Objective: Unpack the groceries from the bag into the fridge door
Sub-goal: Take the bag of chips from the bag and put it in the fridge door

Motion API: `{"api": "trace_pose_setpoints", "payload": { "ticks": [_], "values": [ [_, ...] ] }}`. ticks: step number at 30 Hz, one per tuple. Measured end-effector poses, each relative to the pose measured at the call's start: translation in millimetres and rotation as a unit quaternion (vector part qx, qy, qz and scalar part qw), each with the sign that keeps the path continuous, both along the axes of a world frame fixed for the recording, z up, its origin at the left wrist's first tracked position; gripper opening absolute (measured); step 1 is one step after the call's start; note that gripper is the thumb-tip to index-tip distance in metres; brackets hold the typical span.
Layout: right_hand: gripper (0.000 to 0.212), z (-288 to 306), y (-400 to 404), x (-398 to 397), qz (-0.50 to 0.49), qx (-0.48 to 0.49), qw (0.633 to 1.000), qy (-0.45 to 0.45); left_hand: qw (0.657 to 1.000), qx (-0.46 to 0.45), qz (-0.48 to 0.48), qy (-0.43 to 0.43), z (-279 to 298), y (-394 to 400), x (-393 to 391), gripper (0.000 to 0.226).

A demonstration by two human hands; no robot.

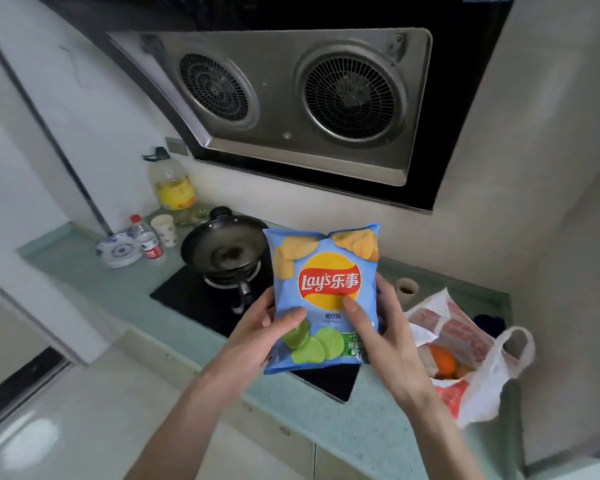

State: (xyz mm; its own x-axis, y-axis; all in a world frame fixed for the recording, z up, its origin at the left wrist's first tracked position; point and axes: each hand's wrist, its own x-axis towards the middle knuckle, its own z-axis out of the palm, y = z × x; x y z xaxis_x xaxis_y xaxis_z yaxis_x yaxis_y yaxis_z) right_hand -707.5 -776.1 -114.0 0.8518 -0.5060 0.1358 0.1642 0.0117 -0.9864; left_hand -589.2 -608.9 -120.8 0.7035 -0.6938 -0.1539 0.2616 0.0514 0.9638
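Above the pale green stone desk, in front of the black hob and its dark lidded wok, a puffy light-blue foil bag of crisps with a red and yellow logo is held upright in the air by both hands. It looks very light and air-filled, so it should lift with almost no effort, but the foil is slick and the crisps inside are brittle; a firm squeeze would likely crush them. The safest hold seems to be low on the two side edges or along the crimped seams, with gentle pressure.

That is roughly the present hold. The left hand grasps the lower left edge, thumb pressed on the front face, fingers behind. The right hand grasps the lower right edge, thumb laid across the front near the logo, fingers wrapped behind. Both forearms reach up and forward from below.

A white plastic shopping bag with red print sits open on the desk at right, with other groceries inside it. No fridge door is in view.
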Motion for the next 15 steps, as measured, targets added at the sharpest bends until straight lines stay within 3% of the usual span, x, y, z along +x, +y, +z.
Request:
{"api": "trace_pose_setpoints", "payload": {
  "ticks": [5,12,15],
  "values": [
    [0.036,-1.5,38.7,19.8,0.047,-0.010,0.999,-0.003,0.992,0.008,0.119,-0.037,17.0,35.4,-19.0,0.050],
    [0.039,0.4,126.5,46.6,0.170,-0.032,0.985,-0.007,0.963,0.003,0.266,-0.032,20.4,127.2,-36.6,0.030],
    [0.039,0.1,175.3,56.1,0.205,-0.012,0.979,-0.006,0.949,0.022,0.312,-0.029,24.2,178.6,-46.2,0.038]
  ]
}}
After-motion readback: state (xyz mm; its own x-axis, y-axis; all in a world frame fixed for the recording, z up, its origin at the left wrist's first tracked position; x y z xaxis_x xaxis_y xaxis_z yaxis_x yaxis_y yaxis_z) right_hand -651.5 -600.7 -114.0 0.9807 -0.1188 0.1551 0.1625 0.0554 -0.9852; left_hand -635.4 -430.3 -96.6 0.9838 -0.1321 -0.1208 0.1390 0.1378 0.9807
